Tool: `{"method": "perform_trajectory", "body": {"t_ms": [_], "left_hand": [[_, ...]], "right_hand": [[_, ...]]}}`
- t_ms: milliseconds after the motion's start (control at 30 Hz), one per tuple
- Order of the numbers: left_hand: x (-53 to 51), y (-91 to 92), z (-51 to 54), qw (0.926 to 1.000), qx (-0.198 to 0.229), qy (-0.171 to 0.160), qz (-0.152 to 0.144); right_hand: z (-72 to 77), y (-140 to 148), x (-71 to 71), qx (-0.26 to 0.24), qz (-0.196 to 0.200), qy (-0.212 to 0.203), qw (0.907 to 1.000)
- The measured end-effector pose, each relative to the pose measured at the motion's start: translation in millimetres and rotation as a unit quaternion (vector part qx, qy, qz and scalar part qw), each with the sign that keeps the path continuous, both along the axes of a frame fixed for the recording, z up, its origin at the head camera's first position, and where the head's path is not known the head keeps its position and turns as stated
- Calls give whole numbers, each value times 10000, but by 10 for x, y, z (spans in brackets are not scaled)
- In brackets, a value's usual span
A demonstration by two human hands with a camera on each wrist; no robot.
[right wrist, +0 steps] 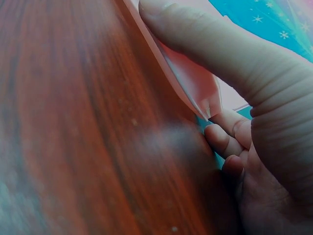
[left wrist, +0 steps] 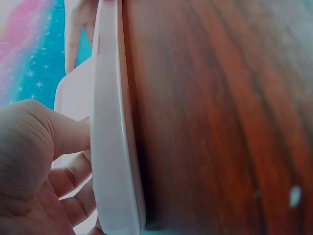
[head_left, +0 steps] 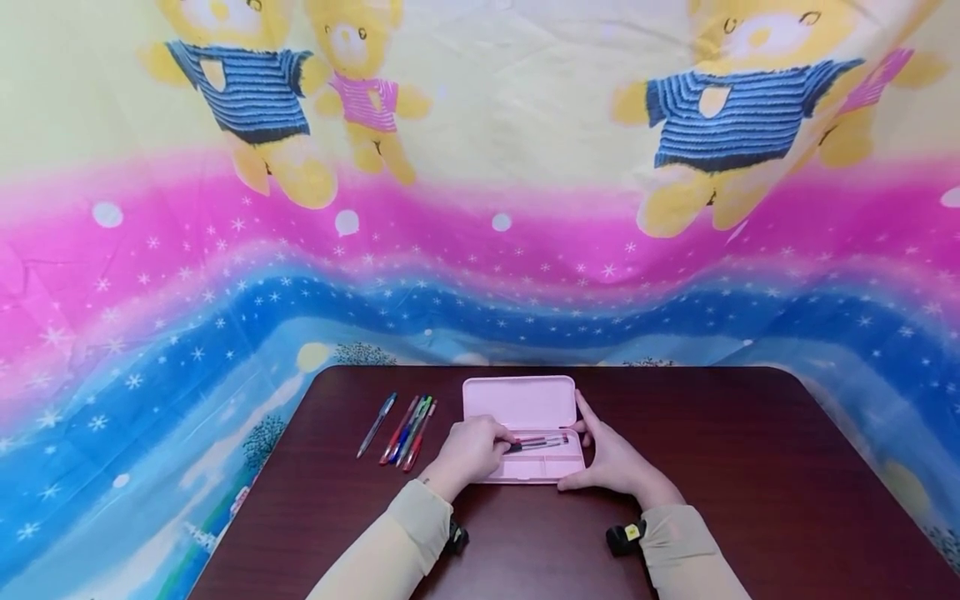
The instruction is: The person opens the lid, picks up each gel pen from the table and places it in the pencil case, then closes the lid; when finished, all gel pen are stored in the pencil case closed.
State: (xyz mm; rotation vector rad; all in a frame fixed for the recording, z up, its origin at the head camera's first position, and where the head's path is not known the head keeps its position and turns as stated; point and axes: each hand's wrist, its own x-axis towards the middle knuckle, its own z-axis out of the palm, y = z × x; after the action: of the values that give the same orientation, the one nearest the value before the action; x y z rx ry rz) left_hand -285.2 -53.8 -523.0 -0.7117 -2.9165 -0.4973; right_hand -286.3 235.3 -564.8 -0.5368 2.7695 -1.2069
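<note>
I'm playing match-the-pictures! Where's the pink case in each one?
Head: the pink case lies open below centre, slightly right.
Left wrist: the pink case is a tall pale strip, left of centre.
Right wrist: the pink case is at upper centre, partly behind the right hand.
Shared landmark: the brown table.

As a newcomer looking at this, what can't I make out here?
Head view: the left hand covers the left end of the pink case.
Left wrist view: the case wall hides that hand's fingertips.
Head view: the pens in the case overlap, too small to count surely.
Head view: the top edge cuts off the heads of the large printed bears.
</note>
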Motion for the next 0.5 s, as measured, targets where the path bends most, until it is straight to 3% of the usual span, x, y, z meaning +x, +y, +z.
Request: {"method": "perform_trajectory", "body": {"t_ms": [200,500], "left_hand": [[8,18,9,9996,-41,-239,165],[-15,11,6,9982,257,-404,373]], "right_hand": [[-9,-2,0,-51,-7,-20,10000],[8,-3,2,-60,-4,-70,10000]]}}
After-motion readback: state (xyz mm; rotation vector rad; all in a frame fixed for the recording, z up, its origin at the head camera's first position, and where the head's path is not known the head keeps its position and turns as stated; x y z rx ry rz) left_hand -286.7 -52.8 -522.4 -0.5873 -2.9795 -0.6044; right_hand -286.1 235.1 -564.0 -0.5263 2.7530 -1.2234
